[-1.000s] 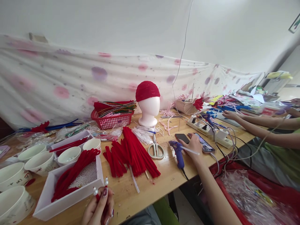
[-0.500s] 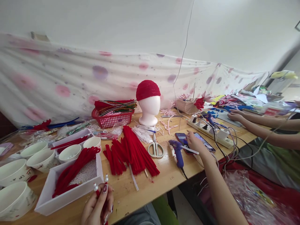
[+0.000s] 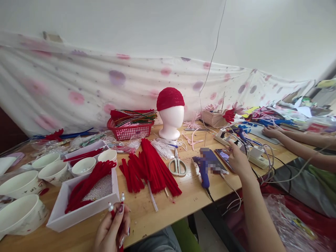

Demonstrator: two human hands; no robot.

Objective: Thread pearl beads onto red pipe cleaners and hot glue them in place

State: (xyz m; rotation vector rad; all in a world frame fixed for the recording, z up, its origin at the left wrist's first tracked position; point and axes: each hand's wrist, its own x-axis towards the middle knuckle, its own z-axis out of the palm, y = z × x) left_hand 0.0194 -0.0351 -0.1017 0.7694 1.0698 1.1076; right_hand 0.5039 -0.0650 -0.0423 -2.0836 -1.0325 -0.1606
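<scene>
Right hand now beside power strip.

A blur patch is covering the near phone; the bottom edge is cutting off the left hand.

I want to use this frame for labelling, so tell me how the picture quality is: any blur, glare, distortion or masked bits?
Head view: even, soft daylight, faint shadows. Wide-angle lens bends the wooden table edge and stretches the corners. A pixelated patch masks the phone beside the blue glue gun. The right hand and the left hand, pinching pearl-tipped red stems, look slightly soft; the mannequin head is sharp.
</scene>
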